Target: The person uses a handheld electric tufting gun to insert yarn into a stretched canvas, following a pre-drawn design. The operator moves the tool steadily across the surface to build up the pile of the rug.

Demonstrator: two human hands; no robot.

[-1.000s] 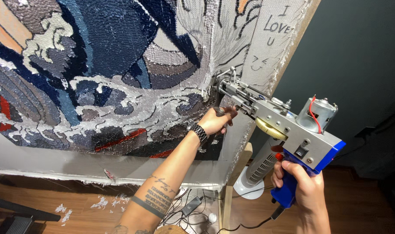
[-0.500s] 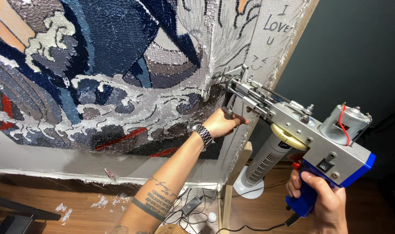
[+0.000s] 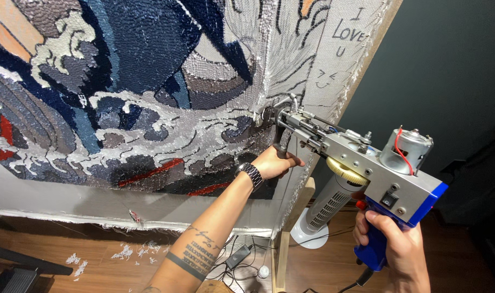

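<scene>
**Tufting gun at the cloth: 2-hand grip, nose on the backing**

The silver-and-blue metal tufting gun (image 3: pixel 361 163) sits right of centre, its needle end touching the grey stretched backing cloth (image 3: pixel 312 70) near the edge of the blue, grey and white wave-pattern tufted rug (image 3: pixel 122 97). The right hand (image 3: pixel 394 249) is wrapped tight round the blue pistol grip at the rear; the left hand (image 3: pixel 274 161) is closed round the short black front handle under the nose, wrist w/ a dark metal watch (image 3: pixel 251 174).

Handling, as a judgement: the gun looks front-to-back long and fairly heavy (motor can, gear, metal body), stiff, not fragile overall, but the thin needle parts and the red motor wire look easy to snag. The 2 handles are the places to hold; keep fingers off the yellow gear and the nose. The cloth is soft yet taut on the wooden frame (image 3: pixel 367 59), so it likely gives a little under pressure.

Hard to make out:
- needle tip itself, lost against the pile
- right-hand fingers on the trigger, hidden behind the grip
- power lead, cut off at the bottom edge
- white tower fan (image 3: pixel 326 209) behind the gun, mostly covered
- yarn feed, approx. nothing visible
- cables and adapter on the wooden floor (image 3: pixel 68 239), tangled, w/ white yarn scraps nearby
</scene>
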